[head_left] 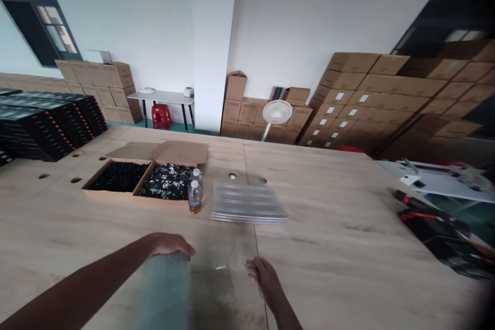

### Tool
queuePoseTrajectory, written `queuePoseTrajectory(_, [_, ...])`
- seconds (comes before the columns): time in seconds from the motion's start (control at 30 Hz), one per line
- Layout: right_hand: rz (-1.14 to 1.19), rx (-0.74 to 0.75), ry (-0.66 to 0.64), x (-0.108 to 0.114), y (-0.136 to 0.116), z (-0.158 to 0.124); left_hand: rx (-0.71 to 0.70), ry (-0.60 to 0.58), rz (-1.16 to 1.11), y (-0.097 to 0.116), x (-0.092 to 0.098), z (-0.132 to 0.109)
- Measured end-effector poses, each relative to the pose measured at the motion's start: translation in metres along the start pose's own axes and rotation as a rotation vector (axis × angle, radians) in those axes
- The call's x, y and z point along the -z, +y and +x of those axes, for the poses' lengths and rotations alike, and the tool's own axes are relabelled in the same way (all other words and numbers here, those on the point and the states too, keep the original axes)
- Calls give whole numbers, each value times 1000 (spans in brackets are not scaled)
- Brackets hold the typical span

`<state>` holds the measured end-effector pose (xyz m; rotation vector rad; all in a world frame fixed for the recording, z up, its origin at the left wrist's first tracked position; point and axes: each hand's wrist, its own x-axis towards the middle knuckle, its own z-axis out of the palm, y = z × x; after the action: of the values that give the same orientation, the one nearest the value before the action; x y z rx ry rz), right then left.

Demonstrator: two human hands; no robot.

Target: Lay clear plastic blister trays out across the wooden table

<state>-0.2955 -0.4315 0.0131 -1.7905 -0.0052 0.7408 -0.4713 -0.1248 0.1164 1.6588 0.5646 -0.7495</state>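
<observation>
Left hand (170, 245) grips the top of a blurred pale-green bundle (166, 289) at lower centre, right hand (263, 274) rests half-open on the clear plastic bag (222, 268) flat on the tabletop (348, 247); slick film may slide or crease, and the water bottle (195, 197) above could get knocked.

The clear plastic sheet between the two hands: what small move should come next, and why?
Probably the right hand should press the clear plastic sheet flat against the table. Its fingers only rest at the sheet's edge, the sheet lies loose, and the left hand curls over the top of a blurred pale green piece beside it.
</observation>
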Motion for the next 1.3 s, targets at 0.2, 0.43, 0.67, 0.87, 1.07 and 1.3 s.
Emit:
queuePoseTrajectory(0.2, [-463, 237, 216, -42, 17, -1, 18, 31, -28, 2, 2, -8])
queuePoseTrajectory(0.43, [-950, 336, 300, -95, 41, 0, -14, 57, -41, -6, 7, -10])
queuePoseTrajectory(0.67, [-860, 206, 439, -94, 16, 32, -11, 65, -73, -20, 9, -9])
queuePoseTrajectory(0.87, [-889, 229, 391, -101, 4, 61, -19, 105, -71, -23, 11, -10])
queuePoseTrajectory(1.07, [-961, 142, 418, -107, -15, 73, 18, 108, -85, -24, 13, -10])
queuePoseTrajectory(1.3, [-591, 253, 296, -98, -46, 24, 8, 97, -63, -22, 13, -4])
